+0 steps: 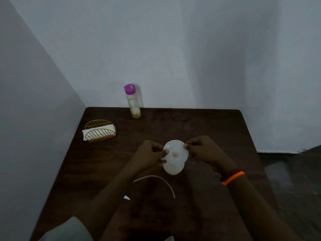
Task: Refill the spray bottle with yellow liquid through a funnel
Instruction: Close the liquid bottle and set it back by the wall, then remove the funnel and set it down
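A white funnel (175,150) sits in the mouth of a pale spray bottle (173,168) near the middle of the dark wooden table (199,126). My left hand (149,154) pinches the funnel's left rim. My right hand (205,150) pinches its right rim. A trace of yellow shows at the funnel's centre hole. At the table's back edge stands a clear bottle with a purple cap (132,101), a little yellow liquid at its bottom. A thin white tube (156,180) curves on the table just in front of the spray bottle; its spray head is hidden in the dark.
A gold wire napkin holder (99,131) with white napkins stands at the table's left side. Walls close in behind and to the left. The floor drops away past the table's right edge.
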Available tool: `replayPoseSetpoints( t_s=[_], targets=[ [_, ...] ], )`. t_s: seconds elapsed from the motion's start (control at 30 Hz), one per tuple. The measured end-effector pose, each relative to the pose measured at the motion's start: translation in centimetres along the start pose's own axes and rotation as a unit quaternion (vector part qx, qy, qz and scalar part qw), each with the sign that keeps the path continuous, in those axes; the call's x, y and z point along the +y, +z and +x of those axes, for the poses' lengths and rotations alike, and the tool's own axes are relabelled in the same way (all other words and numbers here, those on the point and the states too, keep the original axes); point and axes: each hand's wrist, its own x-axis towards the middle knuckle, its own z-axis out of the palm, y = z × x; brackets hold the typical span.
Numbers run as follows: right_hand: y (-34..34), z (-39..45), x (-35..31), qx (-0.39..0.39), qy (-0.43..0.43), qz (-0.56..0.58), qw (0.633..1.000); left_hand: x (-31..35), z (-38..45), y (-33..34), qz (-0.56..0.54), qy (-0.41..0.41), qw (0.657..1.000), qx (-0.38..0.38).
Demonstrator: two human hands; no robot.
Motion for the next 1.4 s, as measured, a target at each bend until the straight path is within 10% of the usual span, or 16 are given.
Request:
replayPoseSetpoints(
  t_s=[0.8, 1.4],
  targets=[
    [-1.1, -0.2, -2.4, 0.028, -0.072, 0.040, 0.996, 3.0, -0.3, -1.4, -0.080, 0.040, 0.995, 0.053],
    [0.6, 14.3, -7.4, 0.018, -0.127, -0.019, 0.992, 1.6, 8.8, -8.5, 0.141, 0.101, 0.961, 0.215]
  ],
)
